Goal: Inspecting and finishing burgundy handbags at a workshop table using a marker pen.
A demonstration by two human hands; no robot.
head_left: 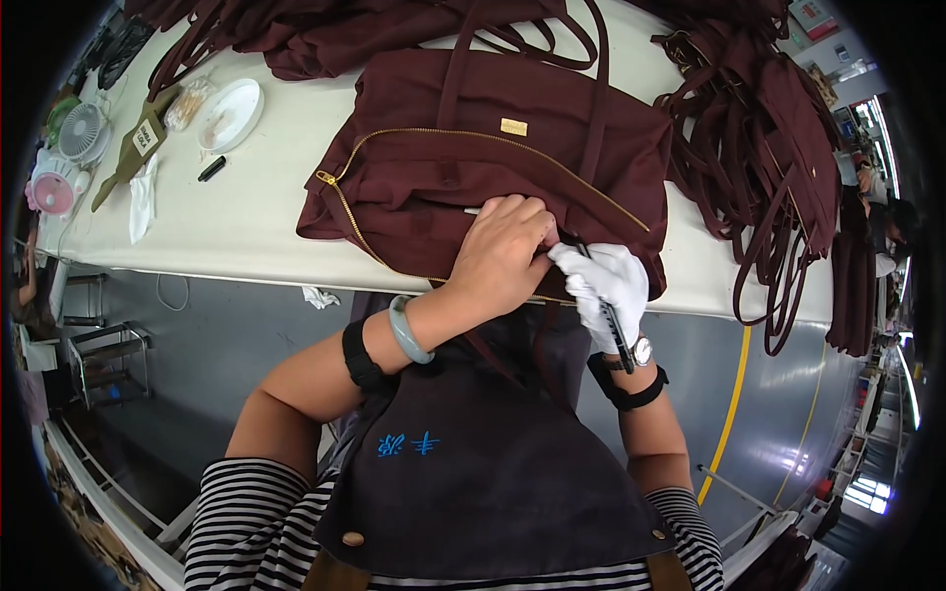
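And here's the maroon fabric bag (483, 167), front and centre, lying at the near edge of the pale tabletop (266, 197), its mouth unzipped. The zip slider (328, 178) sits at the left end, gold teeth spread apart around the opening. Down at the near side goes the bare left hand (503, 251), fingers curled over the fabric; what that grip pinches, if anything, I cannot tell, because the knuckles hide it. Just beside it, the white-gloved right hand (609, 284) has its grip wrapped round a slim black tool (613, 330), slanting back toward the wrist.

How far along? Largely made up, by my reading: long handles (454, 84) attached, gold metal plate (513, 127) on the far panel, zip fitted. The zip is not yet drawn closed, and work inside the mouth looks unfinished. Off right, a heap of maroon strapped pieces (778, 138); off left, a white dish (239, 110).
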